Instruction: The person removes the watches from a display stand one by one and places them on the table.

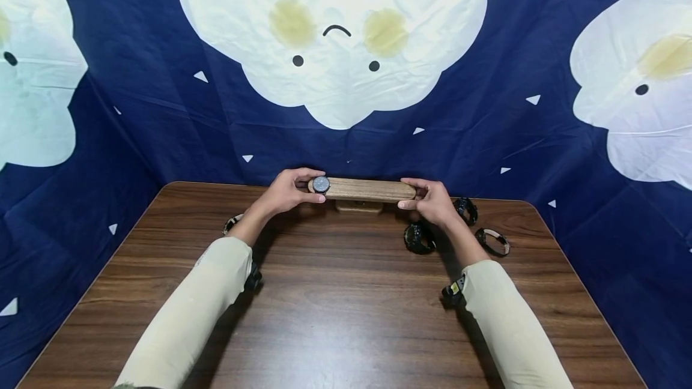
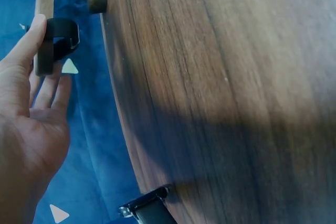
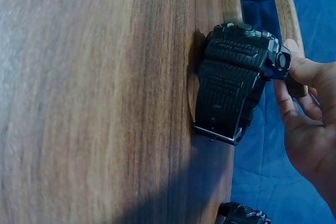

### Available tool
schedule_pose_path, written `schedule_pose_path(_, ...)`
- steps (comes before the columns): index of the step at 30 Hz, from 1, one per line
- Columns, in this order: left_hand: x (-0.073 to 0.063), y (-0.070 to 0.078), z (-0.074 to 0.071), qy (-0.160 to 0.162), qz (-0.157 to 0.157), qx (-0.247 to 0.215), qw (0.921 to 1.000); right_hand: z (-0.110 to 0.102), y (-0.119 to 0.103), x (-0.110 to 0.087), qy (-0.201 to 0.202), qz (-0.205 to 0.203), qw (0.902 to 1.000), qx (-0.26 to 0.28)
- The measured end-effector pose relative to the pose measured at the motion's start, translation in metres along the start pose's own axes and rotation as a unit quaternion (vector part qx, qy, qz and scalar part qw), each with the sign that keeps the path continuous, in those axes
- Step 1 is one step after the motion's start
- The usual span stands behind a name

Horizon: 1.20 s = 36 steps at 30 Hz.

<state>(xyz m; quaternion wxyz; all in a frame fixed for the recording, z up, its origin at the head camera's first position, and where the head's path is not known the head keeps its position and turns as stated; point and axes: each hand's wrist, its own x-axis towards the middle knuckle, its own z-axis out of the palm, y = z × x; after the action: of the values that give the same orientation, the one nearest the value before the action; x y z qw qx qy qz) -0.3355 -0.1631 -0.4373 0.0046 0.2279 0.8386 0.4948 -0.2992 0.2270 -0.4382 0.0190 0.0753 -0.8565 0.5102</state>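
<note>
A wooden watch stand (image 1: 367, 189) with a long rounded bar stands at the table's back edge, its small base (image 1: 358, 206) showing below. A watch with a round dark face (image 1: 321, 184) and a black strap (image 2: 64, 27) is looped around the bar's left end. My left hand (image 1: 288, 191) grips that end, thumb in front and fingers behind, close beside the watch. At the opposite end, my right hand (image 1: 434, 202) holds the bar between thumb and fingers. Under the right hand, a chunky black watch (image 3: 231, 77) rests on the table.
Right of the right wrist lie another black watch (image 1: 466, 211) and a watch with a light-lined strap (image 1: 493, 242). One more watch (image 1: 232, 223) sits partly behind the left forearm. A blue cloth with white cloud shapes (image 1: 335, 149) hangs right behind the wooden table (image 1: 335, 293).
</note>
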Motion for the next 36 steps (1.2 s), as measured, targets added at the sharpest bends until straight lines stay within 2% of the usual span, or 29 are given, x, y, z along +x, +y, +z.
schedule_pose_path(8, -0.005, -0.004, -0.010, 0.006, -0.011, -0.020, 0.9997, 0.001, -0.002, -0.001, -0.004, 0.014, 0.9998, 0.014)
schedule_pose_path(15, -0.012, -0.008, -0.017, 0.032, -0.024, -0.020, 0.9990, 0.000, -0.001, -0.001, -0.001, 0.006, 0.9999, 0.008)
schedule_pose_path(22, -0.021, -0.010, -0.023, 0.052, -0.022, 0.011, 0.9983, 0.000, 0.000, 0.000, 0.000, 0.007, 1.0000, 0.002)
schedule_pose_path(31, -0.029, -0.010, -0.030, 0.069, -0.044, 0.032, 0.9962, -0.001, 0.001, 0.001, -0.003, 0.009, 1.0000, -0.001)
schedule_pose_path(36, -0.036, -0.008, -0.033, 0.081, -0.058, 0.060, 0.9932, 0.000, 0.002, 0.001, 0.001, 0.000, 1.0000, -0.006)
